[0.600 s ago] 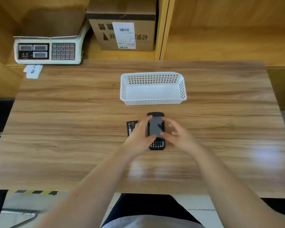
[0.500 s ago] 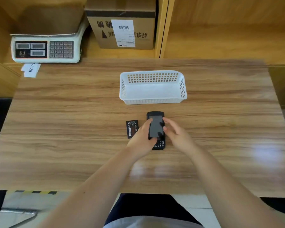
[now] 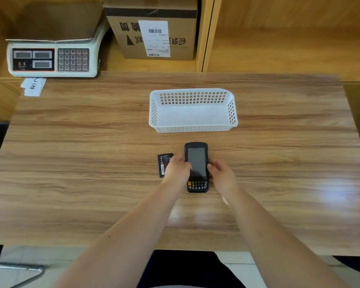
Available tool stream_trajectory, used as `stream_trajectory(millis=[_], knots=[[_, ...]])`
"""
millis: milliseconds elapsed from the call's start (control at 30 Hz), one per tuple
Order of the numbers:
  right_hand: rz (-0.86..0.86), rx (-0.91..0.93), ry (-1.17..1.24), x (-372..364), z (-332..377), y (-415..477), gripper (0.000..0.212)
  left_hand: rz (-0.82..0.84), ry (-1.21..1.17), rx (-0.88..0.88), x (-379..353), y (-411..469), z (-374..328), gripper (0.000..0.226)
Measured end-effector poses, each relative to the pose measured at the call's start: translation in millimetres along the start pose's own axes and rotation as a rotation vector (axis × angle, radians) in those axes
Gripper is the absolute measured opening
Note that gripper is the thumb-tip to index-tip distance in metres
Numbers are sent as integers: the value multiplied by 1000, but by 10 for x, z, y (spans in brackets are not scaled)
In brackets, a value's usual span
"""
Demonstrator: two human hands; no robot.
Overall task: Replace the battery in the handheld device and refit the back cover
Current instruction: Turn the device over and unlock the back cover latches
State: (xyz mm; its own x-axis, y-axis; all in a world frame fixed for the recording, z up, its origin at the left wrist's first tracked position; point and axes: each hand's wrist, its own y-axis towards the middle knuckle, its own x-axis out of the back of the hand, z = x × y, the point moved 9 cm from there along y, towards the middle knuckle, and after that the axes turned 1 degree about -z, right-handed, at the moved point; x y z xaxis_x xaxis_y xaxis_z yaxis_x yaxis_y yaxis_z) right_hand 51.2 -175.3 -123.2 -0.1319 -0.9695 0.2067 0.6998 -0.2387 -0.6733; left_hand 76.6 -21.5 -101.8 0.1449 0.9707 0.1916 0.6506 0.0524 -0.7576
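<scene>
A black handheld device (image 3: 196,161) with a dark screen and a small keypad lies face up on the wooden table (image 3: 92,163). My left hand (image 3: 178,170) grips its left edge and my right hand (image 3: 221,176) grips its right edge, fingers curled around the sides. A flat black battery (image 3: 164,163) with a printed label lies on the table just left of the device, partly hidden behind my left hand. The device's back and its cover are hidden underneath.
A white perforated plastic basket (image 3: 193,125) stands just beyond the device. At the back left sits a weighing scale (image 3: 50,59) with a paper slip (image 3: 33,86) below it. A cardboard box (image 3: 154,30) stands on the shelf behind.
Both hands have closed in from hovering over the screen to gripping the device's two sides. The device and battery stay where they were.
</scene>
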Motion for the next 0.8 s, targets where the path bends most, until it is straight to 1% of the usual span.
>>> stream_trajectory(millis=[100, 200, 300, 367, 433, 467, 533, 633, 700, 800], knots=[[-18, -51, 13, -30, 34, 8, 29, -35, -82, 121, 4, 51, 46, 47], [-12, -16, -101, -66, 119, -8, 33, -45, -72, 179, -16, 84, 68, 46], [-18, 30, -204, -95, 137, -34, 33, -46, -12, 161, -36, 89, 32, 41], [-23, 57, -199, -96, 133, -47, 31, -41, 1, 141, -52, 96, 11, 38], [-37, 86, -171, -85, 147, -81, 30, -51, 11, 110, -54, 103, -1, 27], [-43, 105, -158, -83, 154, -98, 30, -56, 3, 99, -56, 90, -12, 25], [-53, 142, -129, -93, 174, -150, 29, -65, -33, 84, -79, 55, -41, 36], [-89, 198, -101, -84, 223, -250, 26, -82, -51, 73, -123, -9, -98, 69], [-118, 246, -74, -51, 309, -348, 22, -71, -59, 47, -149, -59, -145, 73], [-123, 290, -34, 8, 441, -490, 23, -8, -107, -2, -194, -103, -213, 69]])
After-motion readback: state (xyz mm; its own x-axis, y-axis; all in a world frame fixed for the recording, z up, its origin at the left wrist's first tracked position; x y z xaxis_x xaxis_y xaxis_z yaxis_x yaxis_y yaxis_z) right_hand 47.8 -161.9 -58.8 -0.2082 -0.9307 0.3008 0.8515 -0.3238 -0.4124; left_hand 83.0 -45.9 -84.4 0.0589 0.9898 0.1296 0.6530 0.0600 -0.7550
